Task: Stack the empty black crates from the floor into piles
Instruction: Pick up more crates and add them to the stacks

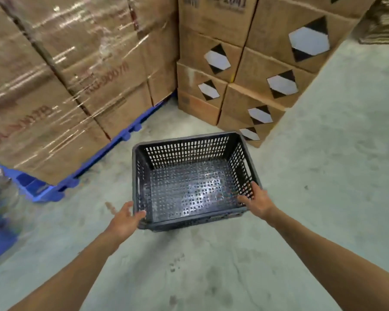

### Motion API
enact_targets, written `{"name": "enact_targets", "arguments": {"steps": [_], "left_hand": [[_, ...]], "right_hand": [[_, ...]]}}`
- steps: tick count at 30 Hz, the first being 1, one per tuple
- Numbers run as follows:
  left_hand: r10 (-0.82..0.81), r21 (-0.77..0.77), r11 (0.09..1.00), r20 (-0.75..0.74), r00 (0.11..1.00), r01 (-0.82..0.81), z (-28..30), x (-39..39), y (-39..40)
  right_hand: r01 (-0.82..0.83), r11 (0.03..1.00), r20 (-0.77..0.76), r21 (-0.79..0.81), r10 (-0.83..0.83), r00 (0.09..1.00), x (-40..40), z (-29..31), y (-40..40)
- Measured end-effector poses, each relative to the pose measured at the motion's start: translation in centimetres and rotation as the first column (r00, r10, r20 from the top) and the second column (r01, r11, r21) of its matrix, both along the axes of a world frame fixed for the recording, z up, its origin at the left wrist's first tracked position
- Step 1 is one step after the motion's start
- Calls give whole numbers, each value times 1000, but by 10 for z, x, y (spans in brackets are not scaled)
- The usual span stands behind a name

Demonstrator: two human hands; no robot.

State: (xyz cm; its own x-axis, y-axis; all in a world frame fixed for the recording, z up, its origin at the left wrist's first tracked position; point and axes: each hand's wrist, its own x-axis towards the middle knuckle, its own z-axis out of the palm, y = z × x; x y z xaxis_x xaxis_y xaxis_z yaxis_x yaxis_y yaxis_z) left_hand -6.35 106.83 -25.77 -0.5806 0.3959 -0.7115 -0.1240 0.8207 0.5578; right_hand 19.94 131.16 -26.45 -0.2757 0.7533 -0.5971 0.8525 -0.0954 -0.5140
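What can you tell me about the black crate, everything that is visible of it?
The black crate is a rectangular open-top box, seemingly plastic, with perforated walls and floor and a slot handle in each short side. It is empty, upright, on the concrete floor before cardboard boxes. The left hand touches its near left corner; the right hand rests on its near right rim. Neither grips it fully.
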Motion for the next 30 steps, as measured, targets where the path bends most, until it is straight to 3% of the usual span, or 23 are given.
{"name": "enact_targets", "arguments": {"steps": [3, 5, 7, 9, 11, 14, 19, 24, 30], "left_hand": [[91, 23, 996, 1, 996, -91, -91, -3, 20], [175, 13, 985, -100, 980, -174, -133, -6, 26], [247, -34, 966, -167, 955, -256, -157, -8, 26], [287, -44, 953, -183, 940, -299, -168, -10, 23], [317, -29, 943, -224, 922, -331, -162, -11, 16], [350, 2, 933, -244, 904, -360, -125, -13, 2], [289, 2, 955, -242, 926, -298, 9, -19, -36], [255, 88, 967, -330, 909, -239, 192, -22, -96], [184, 182, 979, -598, 780, -91, 428, -14, -209]], "right_hand": [[-35, 998, 165, 60, 24, 986, 6, -86, 41], [-19, 990, 249, 141, -17, 968, 8, -123, 49], [30, 956, 232, 291, -101, 967, 15, -147, 52], [156, 927, 134, 341, -212, 968, 23, -155, 61], [296, 922, 71, 250, -322, 944, 26, -143, 64], [340, 904, 41, 259, -362, 931, 31, -110, 48], [304, 879, -56, 367, -306, 951, 42, 5, 5], [336, 837, -215, 433, -266, 940, 43, 170, -51], [438, 735, -423, 518, -225, 878, 57, 399, -151]]}}
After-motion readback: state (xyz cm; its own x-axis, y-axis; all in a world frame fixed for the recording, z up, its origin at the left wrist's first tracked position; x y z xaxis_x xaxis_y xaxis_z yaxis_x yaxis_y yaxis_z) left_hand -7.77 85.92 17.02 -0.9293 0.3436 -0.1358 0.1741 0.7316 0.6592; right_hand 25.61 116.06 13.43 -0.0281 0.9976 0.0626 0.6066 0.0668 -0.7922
